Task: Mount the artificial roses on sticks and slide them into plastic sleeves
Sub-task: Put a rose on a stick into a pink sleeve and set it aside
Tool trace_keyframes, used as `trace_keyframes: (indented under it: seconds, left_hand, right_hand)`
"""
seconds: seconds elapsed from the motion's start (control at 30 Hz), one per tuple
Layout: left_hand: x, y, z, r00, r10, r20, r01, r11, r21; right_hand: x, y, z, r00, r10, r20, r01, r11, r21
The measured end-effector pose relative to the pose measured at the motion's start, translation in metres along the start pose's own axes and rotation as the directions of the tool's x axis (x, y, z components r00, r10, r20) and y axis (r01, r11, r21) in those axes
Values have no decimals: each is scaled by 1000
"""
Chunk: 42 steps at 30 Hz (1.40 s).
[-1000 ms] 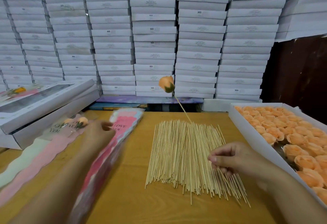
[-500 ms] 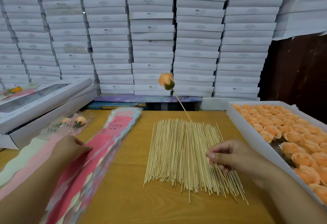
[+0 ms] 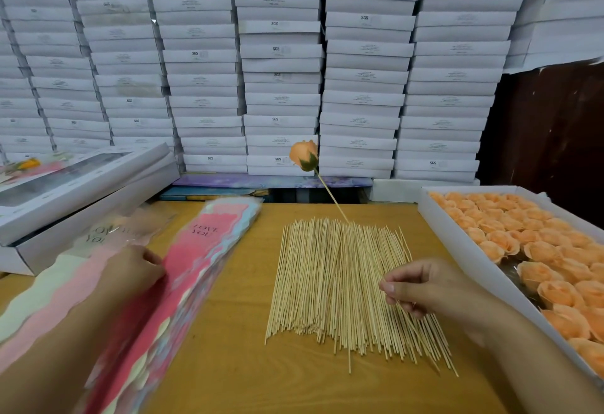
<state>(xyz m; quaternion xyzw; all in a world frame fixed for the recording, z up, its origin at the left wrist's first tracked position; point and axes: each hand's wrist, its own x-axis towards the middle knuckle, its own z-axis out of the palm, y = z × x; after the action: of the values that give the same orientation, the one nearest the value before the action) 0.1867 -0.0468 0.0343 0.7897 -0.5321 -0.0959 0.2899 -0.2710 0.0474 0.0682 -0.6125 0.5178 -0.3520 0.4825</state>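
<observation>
Orange rose (image 3: 304, 155): 1 on stick, right hand (image 3: 431, 286) pinching | left hand (image 3: 130, 271) gripping sleeves (image 3: 183, 283)

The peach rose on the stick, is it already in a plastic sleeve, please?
Not yet: the peach rose stands bare above the table on its stick, pinched by the right hand.

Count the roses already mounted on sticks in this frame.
1 plainly: the mounted rose, raised above the stick pile, its stick pinched by the right hand. A blurred orange flower on the left boxes may be another; its stick is unseen.
</observation>
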Motion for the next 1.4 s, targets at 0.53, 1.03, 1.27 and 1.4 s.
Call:
trace_keyframes:
  seconds: [0.53, 1.03, 1.27, 1.4]
  left_hand:
    - [-2, 6, -2, 984, -149, 98, 159, 981, -107]
    - [0, 14, -10, 957, -188, 222, 214, 971, -103]
    - [-8, 32, -18, 958, -127, 257, 187, 957, -222]
    - [-11, 52, -17, 971, -70, 227, 136, 947, -290]
  right_hand:
    - [-1, -1, 0, 1000, -9, 7, 9, 1000, -2]
    - [1, 2, -1, 1000, -10, 20, 10, 1000, -23]
    - [3, 3, -1, 1000, -1, 25, 1, 1000, 1]
    - [3, 3, -1, 1000, 11, 22, -11, 1000, -11]
